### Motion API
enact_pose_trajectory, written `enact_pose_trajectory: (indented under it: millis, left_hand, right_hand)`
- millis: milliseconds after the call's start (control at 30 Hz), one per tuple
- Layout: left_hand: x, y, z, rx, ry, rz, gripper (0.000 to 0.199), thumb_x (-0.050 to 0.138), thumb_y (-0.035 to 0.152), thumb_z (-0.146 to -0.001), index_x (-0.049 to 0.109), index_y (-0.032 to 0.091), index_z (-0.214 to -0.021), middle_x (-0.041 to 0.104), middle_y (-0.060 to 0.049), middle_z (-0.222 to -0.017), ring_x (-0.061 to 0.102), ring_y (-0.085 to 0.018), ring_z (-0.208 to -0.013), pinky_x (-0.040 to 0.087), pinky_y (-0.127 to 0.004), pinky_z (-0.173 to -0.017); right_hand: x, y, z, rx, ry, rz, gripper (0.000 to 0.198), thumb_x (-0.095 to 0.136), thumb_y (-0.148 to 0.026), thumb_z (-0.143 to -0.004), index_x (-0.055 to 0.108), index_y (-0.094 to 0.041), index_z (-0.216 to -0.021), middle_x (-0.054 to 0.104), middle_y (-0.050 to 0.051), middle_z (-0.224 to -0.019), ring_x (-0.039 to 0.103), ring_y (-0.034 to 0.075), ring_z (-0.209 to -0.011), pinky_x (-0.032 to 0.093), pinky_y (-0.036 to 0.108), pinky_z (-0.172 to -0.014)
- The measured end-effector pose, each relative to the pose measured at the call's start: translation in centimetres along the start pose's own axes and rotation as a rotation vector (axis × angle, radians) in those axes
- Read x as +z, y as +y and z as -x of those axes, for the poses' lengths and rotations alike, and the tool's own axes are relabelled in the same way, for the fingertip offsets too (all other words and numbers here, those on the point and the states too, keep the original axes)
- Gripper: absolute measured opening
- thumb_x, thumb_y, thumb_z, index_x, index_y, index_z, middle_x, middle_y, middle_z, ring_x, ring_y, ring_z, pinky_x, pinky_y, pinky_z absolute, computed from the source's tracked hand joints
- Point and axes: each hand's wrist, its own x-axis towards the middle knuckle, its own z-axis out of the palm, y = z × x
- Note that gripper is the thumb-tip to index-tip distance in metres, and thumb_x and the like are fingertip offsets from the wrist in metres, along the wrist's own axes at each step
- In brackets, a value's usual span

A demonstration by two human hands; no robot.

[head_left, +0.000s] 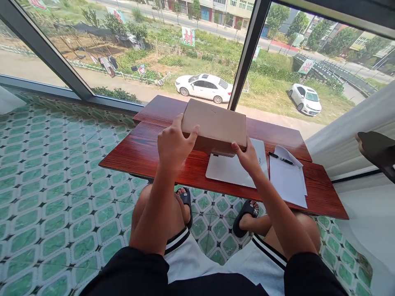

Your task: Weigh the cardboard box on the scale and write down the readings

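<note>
A brown cardboard box (217,121) is held up between my two hands, over the far part of the dark red wooden table (148,148). My left hand (176,142) grips its left end, the thumb on the near top edge. At the near right corner, my right hand (247,154) is closed on the box, with the thumb against the front side. The fingers behind the box are partly hidden. Beneath the box and my right hand lies a closed silver laptop (230,170), partly covered from sight.
Right of the laptop are white paper sheets (285,183) with a black pen (282,158) on top. A large window (197,53) stands behind the table, and a white curtain (348,135) hangs at the right. A dark object (378,150) juts in from the right edge.
</note>
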Motion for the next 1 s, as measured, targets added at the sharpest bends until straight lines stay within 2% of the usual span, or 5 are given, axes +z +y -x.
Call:
enact_pose_trajectory:
  millis: [200, 367, 500, 800, 1000]
  left_hand:
    - [1.0, 1.6, 0.9, 0.072, 0.015, 0.124, 0.059, 0.047, 0.058, -0.089, 0.056, 0.024, -0.136, 0.070, -0.013, -0.123, 0.065, -0.035, -0.111, 0.046, -0.048, -0.100]
    - [2.0, 2.8, 1.6, 0.110, -0.005, 0.262, 0.050, 0.052, 0.049, -0.089, 0.060, 0.025, -0.131, 0.074, -0.009, -0.115, 0.068, -0.028, -0.107, 0.049, -0.041, -0.098]
    - [3.0, 3.3, 2.0, 0.159, -0.025, 0.384, 0.045, 0.053, 0.042, -0.090, 0.061, 0.024, -0.130, 0.074, -0.008, -0.115, 0.068, -0.024, -0.111, 0.052, -0.035, -0.095]
    - [5.7, 3.6, 2.4, 0.188, -0.154, 0.673, 0.044, 0.050, 0.038, -0.092, 0.063, 0.022, -0.131, 0.072, -0.006, -0.122, 0.068, -0.023, -0.110, 0.061, -0.032, -0.084]
    - [6.7, 3.8, 2.9, 0.148, -0.236, 0.763, 0.044, 0.054, 0.037, -0.090, 0.063, 0.021, -0.130, 0.073, -0.007, -0.118, 0.068, -0.024, -0.111, 0.062, -0.034, -0.085]
  right_hand:
    - [-2.8, 1.0, 1.2, 0.027, 0.041, 0.018, 0.081, 0.060, -0.069, -0.084, 0.046, -0.019, -0.147, 0.062, 0.013, -0.128, 0.059, 0.030, -0.114, 0.052, 0.042, -0.094]
    - [-4.7, 2.5, 2.0, 0.008, 0.078, -0.048, 0.078, 0.062, -0.065, -0.086, 0.046, -0.019, -0.147, 0.062, 0.011, -0.129, 0.059, 0.028, -0.117, 0.051, 0.040, -0.096]
    - [-6.2, 3.4, 2.2, 0.002, 0.103, -0.039, 0.076, 0.064, -0.064, -0.085, 0.048, -0.019, -0.145, 0.062, 0.011, -0.131, 0.058, 0.028, -0.120, 0.049, 0.040, -0.099]
    - [-9.3, 4.8, 2.9, -0.037, 0.143, -0.057, 0.068, 0.066, -0.061, -0.085, 0.055, -0.018, -0.137, 0.064, 0.011, -0.123, 0.061, 0.027, -0.112, 0.051, 0.039, -0.093]
    - [-10.3, 5.3, 3.5, -0.022, 0.163, -0.019, 0.066, 0.067, -0.060, -0.084, 0.057, -0.018, -0.135, 0.066, 0.011, -0.118, 0.062, 0.027, -0.107, 0.052, 0.039, -0.088]
